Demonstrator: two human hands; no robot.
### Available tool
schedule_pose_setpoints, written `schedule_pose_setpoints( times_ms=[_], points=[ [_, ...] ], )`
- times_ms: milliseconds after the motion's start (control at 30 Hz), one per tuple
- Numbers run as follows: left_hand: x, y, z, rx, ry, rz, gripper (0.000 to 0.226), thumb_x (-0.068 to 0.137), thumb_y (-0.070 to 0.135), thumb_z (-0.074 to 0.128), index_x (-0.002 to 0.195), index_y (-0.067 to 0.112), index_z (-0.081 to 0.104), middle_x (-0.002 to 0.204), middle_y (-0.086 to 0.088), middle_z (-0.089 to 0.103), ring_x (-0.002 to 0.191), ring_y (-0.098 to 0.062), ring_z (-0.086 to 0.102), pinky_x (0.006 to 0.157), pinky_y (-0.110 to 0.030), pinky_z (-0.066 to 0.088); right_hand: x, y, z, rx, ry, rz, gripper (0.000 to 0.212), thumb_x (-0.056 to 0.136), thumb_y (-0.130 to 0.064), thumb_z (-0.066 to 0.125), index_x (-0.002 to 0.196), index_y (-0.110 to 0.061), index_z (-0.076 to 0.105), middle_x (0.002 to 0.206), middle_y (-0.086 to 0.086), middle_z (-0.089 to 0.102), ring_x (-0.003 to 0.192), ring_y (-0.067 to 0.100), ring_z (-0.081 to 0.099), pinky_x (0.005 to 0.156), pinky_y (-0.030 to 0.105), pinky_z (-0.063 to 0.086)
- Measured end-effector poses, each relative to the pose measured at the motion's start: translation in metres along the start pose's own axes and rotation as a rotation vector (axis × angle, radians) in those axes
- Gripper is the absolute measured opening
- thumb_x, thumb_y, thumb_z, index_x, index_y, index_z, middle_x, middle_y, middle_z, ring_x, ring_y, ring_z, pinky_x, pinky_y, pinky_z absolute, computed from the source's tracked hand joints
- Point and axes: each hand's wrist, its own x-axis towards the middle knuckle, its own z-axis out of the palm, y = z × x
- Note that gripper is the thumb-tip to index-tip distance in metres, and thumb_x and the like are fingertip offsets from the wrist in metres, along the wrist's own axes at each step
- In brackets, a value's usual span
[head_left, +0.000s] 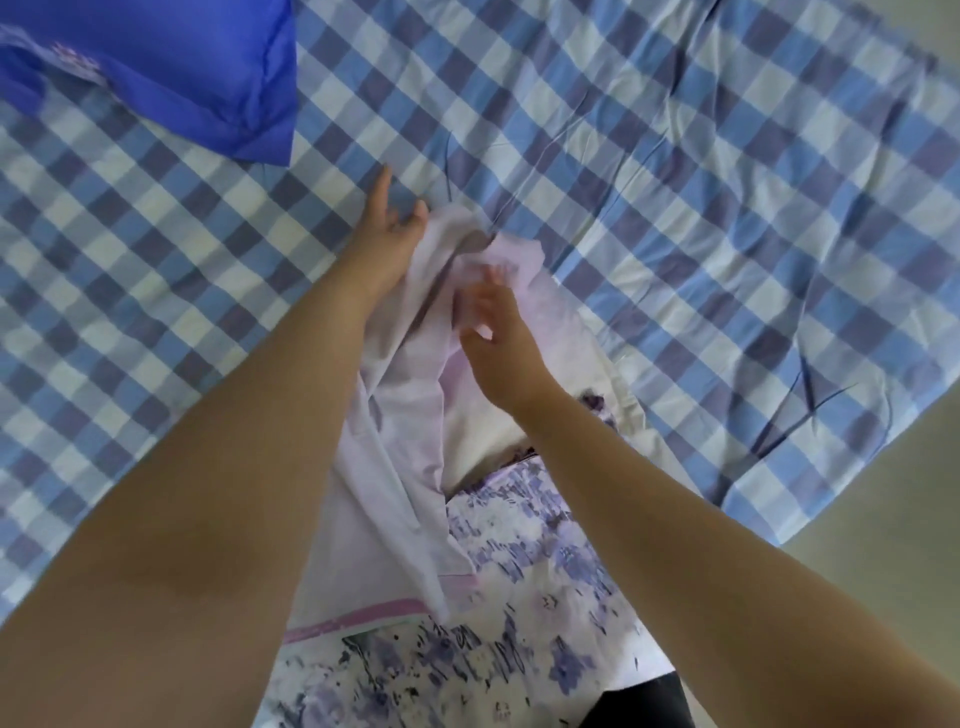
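A pale lilac cloth (400, 415) with a pink hem stripe hangs in folds from the middle of the view down toward me. My left hand (387, 228) holds its top left edge, with the thumb against the fabric and the forefinger stretched out over the bed. My right hand (496, 332) is blurred, fingers spread and fairly straight, touching the cloth's upper right part. Under the cloth lies a white fabric printed with purple flowers (524, 561).
A blue, white and purple checked sheet (675, 208) covers the bed. A bright blue pillow (171, 67) lies at the top left. The bed's edge runs along the right, with pale floor (893, 493) beyond it.
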Motion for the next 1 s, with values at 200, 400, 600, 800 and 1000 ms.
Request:
schedule_pose_setpoints(
  times_ms=[200,400,600,800,1000],
  points=[
    [-0.063,-0.119,-0.015,0.309,0.534,0.096,0.030,0.097,0.017,0.040,0.118,0.006,0.059,0.109,-0.010,0.064,0.101,-0.028,0.058,0.092,-0.042,0.045,0.010,-0.009,0.006,-0.675,-0.186,-0.288,0.052,0.089,-0.001,0.043,0.137,-0.021,0.044,0.150,-0.003,0.036,0.121,0.027,0.053,0.091,0.039,0.051],
    [-0.114,-0.240,-0.078,0.046,0.922,-0.652,0.053,0.096,0.028,0.047,0.144,0.011,0.033,0.149,-0.012,0.036,0.135,-0.033,0.036,0.108,-0.049,0.032,0.004,-0.023,0.084,-0.876,-0.632,-0.349,0.043,0.092,-0.010,0.043,0.133,-0.022,0.046,0.134,0.002,0.052,0.117,0.026,0.052,0.089,0.038,0.048],
    [-0.125,-0.288,-0.122,-0.148,0.466,-0.591,0.071,0.089,0.035,0.061,0.148,0.021,0.024,0.138,-0.020,0.044,0.121,-0.037,0.050,0.096,-0.046,0.044,-0.011,-0.019,0.166,-0.926,-0.793,-0.329,0.047,0.091,-0.015,0.046,0.136,-0.028,0.042,0.141,-0.004,0.046,0.124,0.024,0.049,0.100,0.041,0.041],
    [-0.109,-0.277,-0.165,0.826,0.063,0.008,0.035,0.073,0.018,0.069,0.099,0.029,0.049,0.130,0.000,0.049,0.128,-0.033,0.036,0.095,-0.048,0.035,-0.006,0.010,0.201,-1.222,-0.870,-0.278,0.053,0.091,-0.014,0.045,0.142,-0.023,0.034,0.146,0.002,0.037,0.129,0.028,0.044,0.100,0.042,0.041],
    [-0.093,-0.275,-0.182,1.166,-0.248,-0.096,0.072,0.068,0.076,0.052,0.126,0.033,0.048,0.107,0.001,0.064,0.101,-0.026,0.057,0.082,-0.035,0.036,-0.001,0.024,0.214,-1.345,-0.723,-0.143,0.063,0.095,-0.018,0.038,0.151,-0.024,0.010,0.136,0.010,0.050,0.119,0.034,0.053,0.089,0.041,0.044]
  ],
)
